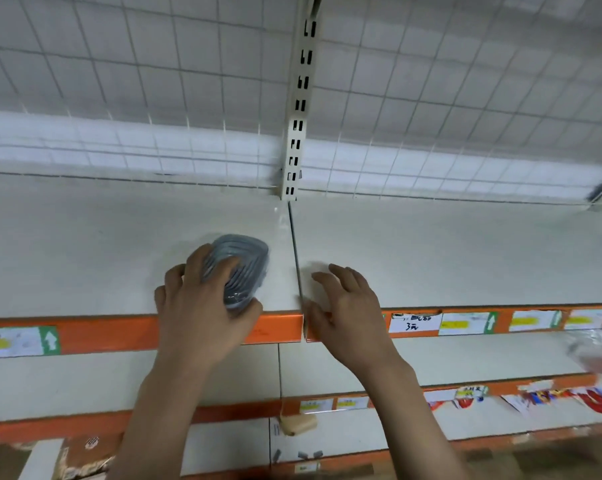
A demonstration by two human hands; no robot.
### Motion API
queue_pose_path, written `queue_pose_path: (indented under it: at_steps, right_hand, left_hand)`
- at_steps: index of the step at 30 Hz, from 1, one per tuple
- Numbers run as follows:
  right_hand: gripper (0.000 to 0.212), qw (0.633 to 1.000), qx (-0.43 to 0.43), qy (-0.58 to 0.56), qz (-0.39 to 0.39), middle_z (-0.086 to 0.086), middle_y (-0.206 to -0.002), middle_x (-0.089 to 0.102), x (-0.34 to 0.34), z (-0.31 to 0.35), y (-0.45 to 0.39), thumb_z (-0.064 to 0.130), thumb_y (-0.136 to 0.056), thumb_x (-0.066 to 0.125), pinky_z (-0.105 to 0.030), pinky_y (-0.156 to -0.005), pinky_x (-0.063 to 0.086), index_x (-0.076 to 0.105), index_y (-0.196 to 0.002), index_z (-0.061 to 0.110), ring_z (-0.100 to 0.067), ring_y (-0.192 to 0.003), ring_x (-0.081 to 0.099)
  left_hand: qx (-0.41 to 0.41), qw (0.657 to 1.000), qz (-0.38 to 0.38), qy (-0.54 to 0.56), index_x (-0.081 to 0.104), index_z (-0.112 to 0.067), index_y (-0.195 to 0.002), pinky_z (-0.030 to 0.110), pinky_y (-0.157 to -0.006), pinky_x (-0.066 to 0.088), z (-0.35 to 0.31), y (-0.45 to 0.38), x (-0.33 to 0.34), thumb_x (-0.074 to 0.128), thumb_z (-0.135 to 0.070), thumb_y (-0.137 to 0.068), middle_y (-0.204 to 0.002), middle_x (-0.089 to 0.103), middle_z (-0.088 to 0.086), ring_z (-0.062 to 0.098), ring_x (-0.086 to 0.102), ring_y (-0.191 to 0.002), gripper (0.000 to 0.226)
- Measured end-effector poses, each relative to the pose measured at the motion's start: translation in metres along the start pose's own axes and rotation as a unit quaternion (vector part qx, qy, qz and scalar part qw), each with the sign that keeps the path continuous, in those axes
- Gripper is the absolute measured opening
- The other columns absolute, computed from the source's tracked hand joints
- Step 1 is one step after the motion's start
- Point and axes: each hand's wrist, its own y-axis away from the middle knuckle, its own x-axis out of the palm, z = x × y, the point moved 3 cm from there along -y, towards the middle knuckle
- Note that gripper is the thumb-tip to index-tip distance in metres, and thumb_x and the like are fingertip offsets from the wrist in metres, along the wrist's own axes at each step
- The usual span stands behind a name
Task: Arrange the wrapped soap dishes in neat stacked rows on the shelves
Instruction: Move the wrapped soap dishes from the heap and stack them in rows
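Only one stack of grey wrapped soap dishes (239, 268) is being set near the shelf (85, 244) front, gripped by the left hand (202, 306), the right hand (348, 306) held open and nothing held; the rows are judged barely begun.

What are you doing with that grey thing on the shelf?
A person is stocking a shop shelf. Their left hand grips a stack of grey wrapped soap dishes near the shelf's front edge. The right hand hovers open beside it, holding nothing. No other dishes are on this shelf.
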Motion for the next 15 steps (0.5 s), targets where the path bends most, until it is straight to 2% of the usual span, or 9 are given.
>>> queue_pose_path:
  at_steps: [3,7,11,15]
  right_hand:
    - [0.053,1.000,0.014,0.012,0.006,-0.014,-0.126,0.058,-0.008,-0.019,0.000,0.044,-0.086,0.036,-0.048,-0.099,0.044,0.061,-0.120,0.012,-0.037,-0.120,0.051]
    - [0.053,0.999,0.026,0.015,-0.009,-0.015,-0.125,0.059,-0.023,-0.048,0.001,0.043,-0.085,0.035,-0.049,-0.099,0.045,0.061,-0.119,0.011,-0.039,-0.118,0.052]
    - [0.053,0.999,0.030,0.010,-0.027,-0.015,-0.124,0.059,-0.039,-0.088,0.004,0.043,-0.085,0.036,-0.048,-0.099,0.045,0.062,-0.118,0.011,-0.039,-0.117,0.052]
    - [0.052,0.999,0.019,0.000,-0.041,-0.014,-0.125,0.059,-0.062,-0.144,0.004,0.044,-0.085,0.037,-0.047,-0.100,0.044,0.062,-0.118,0.012,-0.037,-0.117,0.053]
  left_hand:
    - [0.007,1.000,-0.001,0.005,0.059,-0.023,-0.124,0.050,-0.092,0.037,-0.012,-0.007,0.010,0.050,-0.050,-0.063,-0.139,0.048,0.004,0.039,0.044,-0.117,0.066]
    - [0.044,0.999,-0.022,0.021,0.062,-0.021,-0.118,0.051,-0.086,0.042,-0.040,-0.011,0.027,0.040,-0.053,-0.065,-0.133,0.054,0.004,0.040,0.051,-0.111,0.066]
    - [0.078,0.996,-0.040,0.030,0.061,-0.021,-0.117,0.054,-0.082,0.044,-0.079,-0.011,0.047,0.041,-0.050,-0.068,-0.132,0.054,0.007,0.043,0.052,-0.108,0.060]
    - [0.077,0.995,-0.061,0.031,0.059,-0.021,-0.118,0.054,-0.082,0.045,-0.129,-0.010,0.072,0.043,-0.048,-0.071,-0.132,0.053,0.010,0.044,0.051,-0.108,0.057]
